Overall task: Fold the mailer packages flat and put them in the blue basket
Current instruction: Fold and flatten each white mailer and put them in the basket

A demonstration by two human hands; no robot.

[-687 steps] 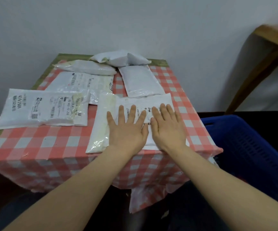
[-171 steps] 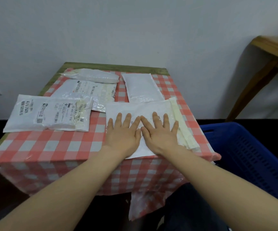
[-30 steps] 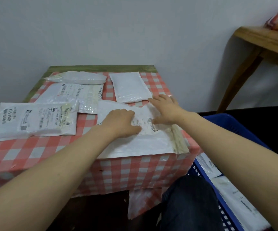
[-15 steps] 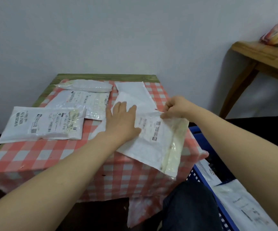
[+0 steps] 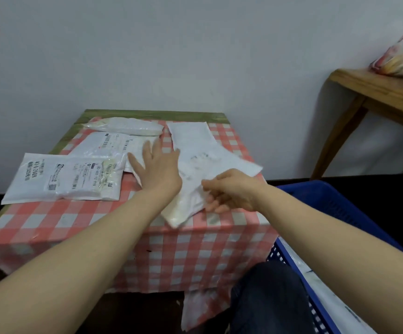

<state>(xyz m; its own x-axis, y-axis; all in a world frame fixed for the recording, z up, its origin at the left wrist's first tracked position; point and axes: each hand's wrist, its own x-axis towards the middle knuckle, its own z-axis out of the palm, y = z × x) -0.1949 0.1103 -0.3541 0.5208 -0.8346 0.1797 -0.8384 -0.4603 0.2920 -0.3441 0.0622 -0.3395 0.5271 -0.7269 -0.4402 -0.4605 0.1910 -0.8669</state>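
Pinched by the right hand (image 5: 232, 191), blurred mailer (image 5: 210, 169); left hand (image 5: 157, 169) flat.

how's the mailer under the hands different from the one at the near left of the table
The mailer under the hands lies skewed and rumpled, partly lifted, with the left hand flat on it and the right hand gripping its edge. The near-left mailer lies flat, square to the table and untouched, its labels clear. Both are white plastic.
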